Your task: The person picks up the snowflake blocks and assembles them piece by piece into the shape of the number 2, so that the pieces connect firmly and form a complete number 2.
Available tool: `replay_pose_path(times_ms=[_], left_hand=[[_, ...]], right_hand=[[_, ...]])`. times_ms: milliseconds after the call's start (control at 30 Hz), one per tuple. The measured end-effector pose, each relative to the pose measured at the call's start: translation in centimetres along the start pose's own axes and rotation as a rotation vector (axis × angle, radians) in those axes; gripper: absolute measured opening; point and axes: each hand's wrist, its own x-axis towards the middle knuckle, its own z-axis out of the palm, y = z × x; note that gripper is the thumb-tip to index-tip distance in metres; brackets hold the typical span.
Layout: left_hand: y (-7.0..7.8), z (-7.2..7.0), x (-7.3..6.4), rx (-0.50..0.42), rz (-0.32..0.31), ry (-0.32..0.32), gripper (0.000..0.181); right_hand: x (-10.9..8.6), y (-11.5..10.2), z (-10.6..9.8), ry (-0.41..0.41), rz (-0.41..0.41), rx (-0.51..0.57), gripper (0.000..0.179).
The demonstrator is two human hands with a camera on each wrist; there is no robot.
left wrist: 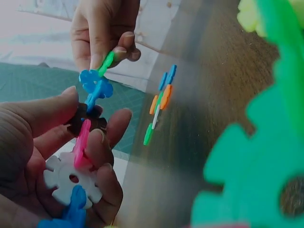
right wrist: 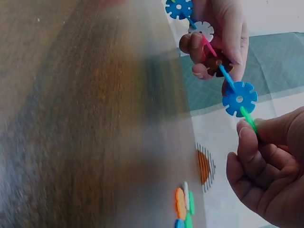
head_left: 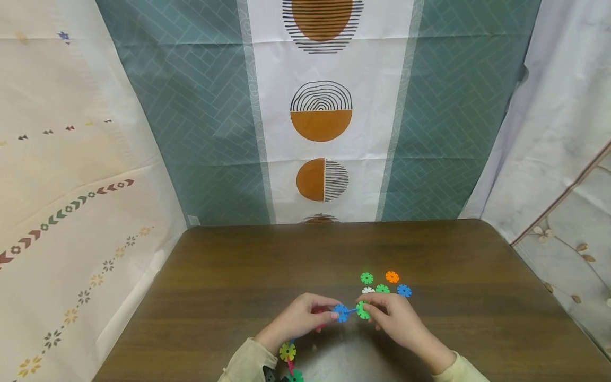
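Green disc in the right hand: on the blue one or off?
On: the green disc overlaps the blue disc in the right wrist view; how firmly, cannot tell.

Left fingers (left wrist: 118, 127) and right fingers (right wrist: 248, 145) in facing pinches, close together.

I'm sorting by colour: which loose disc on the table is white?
The white disc partly behind the right hand, left of the nearer green disc in the head view; no other visible loose disc is white.

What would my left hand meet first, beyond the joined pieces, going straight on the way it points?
Your left hand would probably meet your right hand, which pinches a green disc just ahead, though exact depth is hard to judge.
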Motion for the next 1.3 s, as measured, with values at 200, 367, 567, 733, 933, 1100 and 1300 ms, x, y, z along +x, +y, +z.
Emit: replay_pose_path(times_ms=[200, 367, 567, 733, 933, 1100, 1300], left_hand=[[-0.3, 0.4, 0.4, 0.025, -0.005, 0.012, 0.025], [-0.4, 0.5, 0.3, 0.034, -0.009, 0.008, 0.024], [-0.3, 0.3, 0.0, 0.06, 0.013, 0.044, 0.024], [0.1, 0.3, -0.4, 0.189, 0.056, 0.191, 0.022], [1.5, 0.8, -1.1, 0.247, 0.107, 0.464, 0.014], [2.0, 2.3, -1.3, -0.016, -0.043, 0.196, 0.022], [0.8, 4.2, -0.6, -0.429, -0.271, 0.075, 0.039]], right_hand=[[0.0, 0.0, 0.5, 0.018, -0.022, -0.038, 0.013], [0.0, 0.5, 0.8, 0.005, 0.005, -0.042, 0.012], [0.1, 0.6, 1.0, -0.005, 0.02, 0.025, 0.014], [-0.1, 1.2, 1.0, 0.029, 0.046, 0.053, 0.014], [-0.3, 1.6, 0.5, 0.068, 0.083, 0.085, 0.023], [-0.4, 1.6, 0.4, 0.065, 0.113, 0.144, 0.027], [-0.6, 1.7, 0.7, 0.021, 0.115, 0.227, 0.023]])
